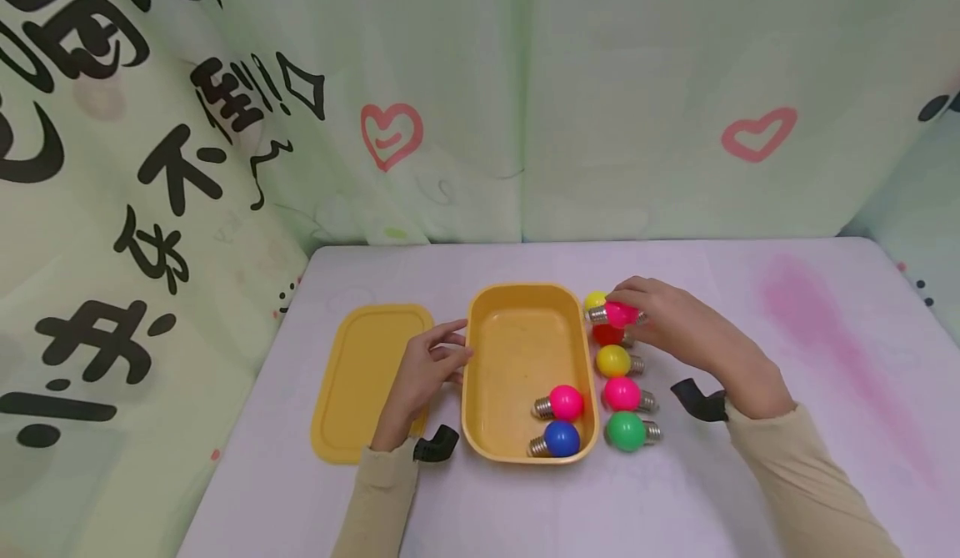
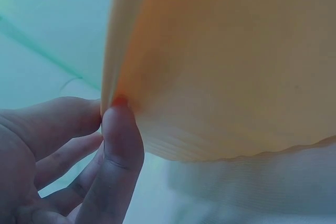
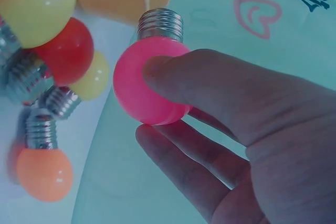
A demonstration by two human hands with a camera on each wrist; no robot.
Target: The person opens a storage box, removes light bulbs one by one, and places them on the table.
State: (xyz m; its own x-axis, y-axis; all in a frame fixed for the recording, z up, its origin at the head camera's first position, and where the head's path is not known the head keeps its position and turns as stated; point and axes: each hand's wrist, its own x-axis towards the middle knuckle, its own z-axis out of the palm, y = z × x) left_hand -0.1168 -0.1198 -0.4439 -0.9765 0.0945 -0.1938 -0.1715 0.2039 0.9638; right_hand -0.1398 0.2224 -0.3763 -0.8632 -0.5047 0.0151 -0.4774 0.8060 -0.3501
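My right hand (image 1: 671, 324) pinches a pink light bulb (image 3: 149, 85) between thumb and fingers, its metal screw base pointing toward the yellow box. It hovers by the far right side of that box (image 1: 517, 337), over a row of bulbs. My left hand (image 1: 423, 374) grips the box's left rim, thumb inside and fingers outside, as the left wrist view shows. Inside the box, near its front right corner, lie a pink bulb (image 1: 566, 403) and a blue bulb (image 1: 561, 439), bases to the left.
Right of the box lie a red bulb (image 1: 608, 334), a yellow bulb (image 1: 613, 361), another pink bulb (image 1: 622, 394) and a green bulb (image 1: 626, 431). An orange bulb (image 3: 44, 174) shows in the right wrist view. A yellow lid (image 1: 348, 383) lies left of the box.
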